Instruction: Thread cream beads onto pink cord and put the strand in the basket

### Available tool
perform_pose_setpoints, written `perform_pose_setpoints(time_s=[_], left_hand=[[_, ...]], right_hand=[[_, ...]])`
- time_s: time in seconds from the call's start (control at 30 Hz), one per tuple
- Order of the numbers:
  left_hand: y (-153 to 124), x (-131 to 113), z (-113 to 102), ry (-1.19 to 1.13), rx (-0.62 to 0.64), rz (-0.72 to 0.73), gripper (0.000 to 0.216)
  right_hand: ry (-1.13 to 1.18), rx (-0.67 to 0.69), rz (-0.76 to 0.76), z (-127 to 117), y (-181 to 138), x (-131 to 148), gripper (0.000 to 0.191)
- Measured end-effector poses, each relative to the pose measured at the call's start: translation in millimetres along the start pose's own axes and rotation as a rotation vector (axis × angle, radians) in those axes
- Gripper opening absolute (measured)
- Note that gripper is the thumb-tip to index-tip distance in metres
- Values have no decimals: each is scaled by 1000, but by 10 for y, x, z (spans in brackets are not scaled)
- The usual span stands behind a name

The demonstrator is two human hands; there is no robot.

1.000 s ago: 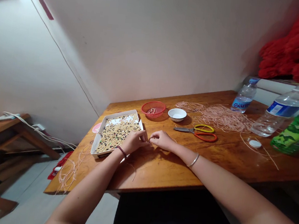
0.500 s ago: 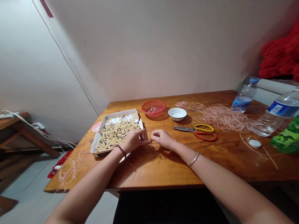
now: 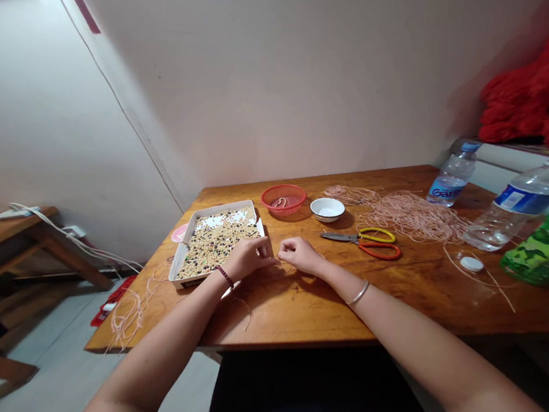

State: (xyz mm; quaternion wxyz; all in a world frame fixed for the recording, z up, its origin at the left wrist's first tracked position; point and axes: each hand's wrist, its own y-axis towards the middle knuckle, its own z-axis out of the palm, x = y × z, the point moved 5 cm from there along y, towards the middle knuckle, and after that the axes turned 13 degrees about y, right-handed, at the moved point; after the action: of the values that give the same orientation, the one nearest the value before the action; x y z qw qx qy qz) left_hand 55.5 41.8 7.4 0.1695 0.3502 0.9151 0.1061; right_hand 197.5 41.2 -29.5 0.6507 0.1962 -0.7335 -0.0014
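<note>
My left hand (image 3: 247, 258) and my right hand (image 3: 300, 255) meet over the wooden table (image 3: 393, 292), fingers pinched close together. Something small and thin lies between the fingertips, too small to name. A white tray (image 3: 180, 255) full of small mixed beads sits just left of my left hand, which rests against its near right corner. A thin pale cord (image 3: 245, 308) trails on the table below my left wrist.
A red mesh basket (image 3: 283, 199), a small white bowl (image 3: 326, 208), scissors with orange and yellow handles (image 3: 367, 243), a heap of pink cord (image 3: 407, 214), a bottle cap (image 3: 471, 263), two water bottles (image 3: 451, 176) (image 3: 517, 207) and a green bottle (image 3: 544, 250) stand behind. Cords hang over the left table edge.
Both hands stay pinched together at the same spot; the fingers shift only slightly. The view has drifted a little.
</note>
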Motion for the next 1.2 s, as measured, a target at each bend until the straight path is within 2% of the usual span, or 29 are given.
perform_pose_setpoints(time_s=[1.2], left_hand=[[4,-36,-33,5,-19,-2,32]], right_hand=[[-14,26,-50,-23,-3,14,17]])
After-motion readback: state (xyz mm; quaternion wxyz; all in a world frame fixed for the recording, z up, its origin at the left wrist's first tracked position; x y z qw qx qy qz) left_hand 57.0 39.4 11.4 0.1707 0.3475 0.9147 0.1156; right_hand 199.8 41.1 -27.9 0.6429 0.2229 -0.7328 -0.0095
